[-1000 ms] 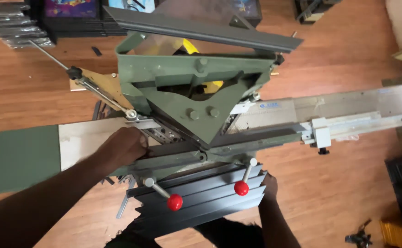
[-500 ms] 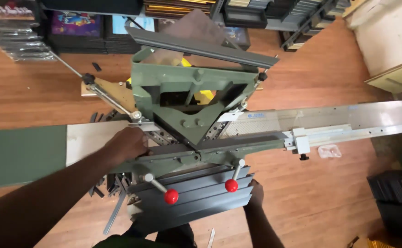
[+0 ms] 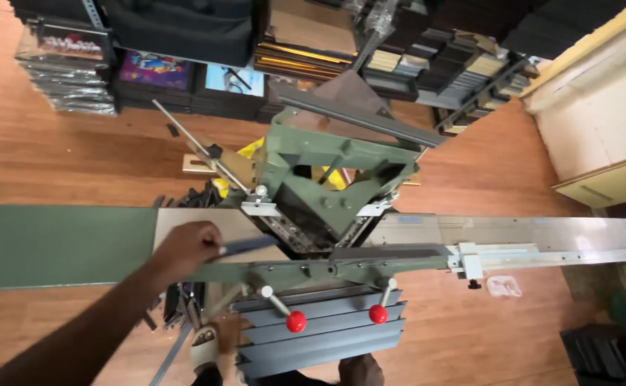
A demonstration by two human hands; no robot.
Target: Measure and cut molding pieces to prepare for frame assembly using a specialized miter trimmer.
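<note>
A person's left hand (image 3: 184,246) closes its grip on a short dark moulding strip (image 3: 248,246), laid on the desk (image 3: 55,243) at nine o'clock of a green mitre guillotine (image 3: 327,179). The strip could slip toward the blades if the hold loosens. The right hand (image 3: 359,370), at six o'clock below two red-knobbed levers (image 3: 296,321), is cut off; its grip cannot be told.

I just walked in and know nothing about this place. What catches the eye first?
A big green metal cutting machine with a V-shaped head dominates the centre. Two red ball-tipped levers stick out below it over stacked grey strips. The left hand holds a dark flat strip against its bed.
</note>
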